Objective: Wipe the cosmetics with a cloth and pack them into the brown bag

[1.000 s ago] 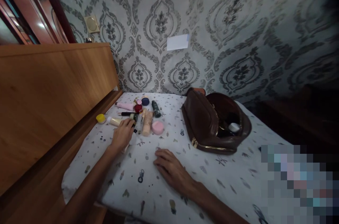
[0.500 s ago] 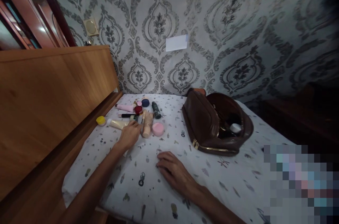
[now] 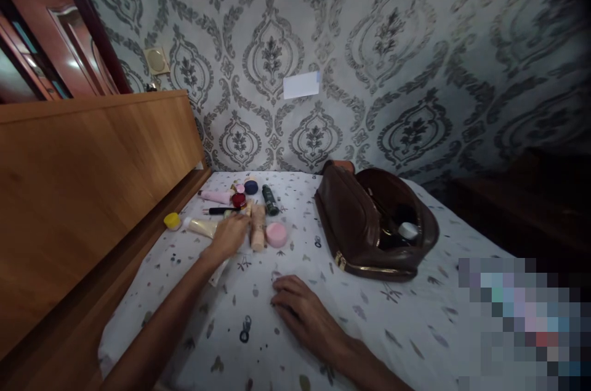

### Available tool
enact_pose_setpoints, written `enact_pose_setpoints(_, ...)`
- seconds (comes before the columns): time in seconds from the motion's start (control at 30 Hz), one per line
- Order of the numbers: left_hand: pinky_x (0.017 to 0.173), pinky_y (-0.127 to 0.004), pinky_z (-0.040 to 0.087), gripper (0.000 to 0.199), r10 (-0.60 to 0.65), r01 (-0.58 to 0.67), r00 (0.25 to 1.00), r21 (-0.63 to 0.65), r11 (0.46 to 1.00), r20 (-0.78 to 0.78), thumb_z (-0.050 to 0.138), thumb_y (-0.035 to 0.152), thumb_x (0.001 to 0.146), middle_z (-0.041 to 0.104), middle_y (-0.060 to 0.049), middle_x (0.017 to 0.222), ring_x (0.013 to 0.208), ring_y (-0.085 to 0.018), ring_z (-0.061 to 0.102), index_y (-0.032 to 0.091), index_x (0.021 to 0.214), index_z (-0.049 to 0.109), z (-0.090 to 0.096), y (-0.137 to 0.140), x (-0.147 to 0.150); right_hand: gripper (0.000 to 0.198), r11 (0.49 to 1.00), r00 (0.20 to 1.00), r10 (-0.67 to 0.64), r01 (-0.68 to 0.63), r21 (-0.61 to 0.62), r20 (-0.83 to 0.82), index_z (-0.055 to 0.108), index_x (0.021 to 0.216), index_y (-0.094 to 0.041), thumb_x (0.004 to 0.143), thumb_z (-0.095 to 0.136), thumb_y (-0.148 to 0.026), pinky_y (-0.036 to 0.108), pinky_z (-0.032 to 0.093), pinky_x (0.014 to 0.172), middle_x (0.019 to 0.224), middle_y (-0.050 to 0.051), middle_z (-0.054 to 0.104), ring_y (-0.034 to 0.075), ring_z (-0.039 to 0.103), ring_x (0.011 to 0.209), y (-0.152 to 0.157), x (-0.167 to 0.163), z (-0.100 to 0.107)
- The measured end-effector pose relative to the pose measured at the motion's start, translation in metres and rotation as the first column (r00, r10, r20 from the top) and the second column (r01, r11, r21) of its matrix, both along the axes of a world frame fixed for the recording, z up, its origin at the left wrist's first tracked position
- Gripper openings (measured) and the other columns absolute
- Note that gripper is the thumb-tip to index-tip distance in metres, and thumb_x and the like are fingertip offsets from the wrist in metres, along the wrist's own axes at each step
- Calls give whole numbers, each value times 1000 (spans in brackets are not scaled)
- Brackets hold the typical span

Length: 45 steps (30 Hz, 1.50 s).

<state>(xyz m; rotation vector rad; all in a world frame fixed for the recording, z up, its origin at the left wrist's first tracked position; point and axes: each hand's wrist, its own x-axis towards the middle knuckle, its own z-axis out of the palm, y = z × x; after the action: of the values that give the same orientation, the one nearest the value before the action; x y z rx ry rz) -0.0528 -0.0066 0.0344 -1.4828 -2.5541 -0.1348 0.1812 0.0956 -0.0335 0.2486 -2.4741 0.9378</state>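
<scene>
My left hand [image 3: 229, 236] reaches into a group of cosmetics, its fingers bent downward; what they grip, if anything, is hidden. Just beyond its fingertips stands or lies a small beige item [image 3: 249, 207]. Next to the hand are a peach-coloured bottle [image 3: 257, 229], a round pink jar [image 3: 276, 234] and a cream tube [image 3: 202, 228]. Part of a white item [image 3: 218, 274] shows below the wrist. My right hand [image 3: 300, 305] rests on the patterned sheet [image 3: 258, 348], palm down, fingers loosely apart and holding nothing.
Behind lie a dark green bottle [image 3: 269, 200], a red jar [image 3: 239, 200], a navy jar [image 3: 250, 187], a pink tube [image 3: 215, 196] and a black pen-like stick [image 3: 220, 211]. A yellow jar [image 3: 172, 221] sits left. An open brown bag [image 3: 344, 218] stands right, beside the wall [image 3: 351, 132].
My left hand has shifted slightly right and now covers the small dark-labelled item at its fingertips. The peach bottle sits a little straighter. My right hand stays put; the view has tilted up slightly.
</scene>
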Motion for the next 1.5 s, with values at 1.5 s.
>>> enact_pose_setpoints(1.5,68,-30,55,30,293,-510,750,238,827,592,60,37,92,69,-5,92,78,-16,66,12,107,64,44,68,-106,18,988,999,-38,42,-149,28,66,100,-19,93,50,-16,35,50,94,106,9,66,20,59,104,2,5,7)
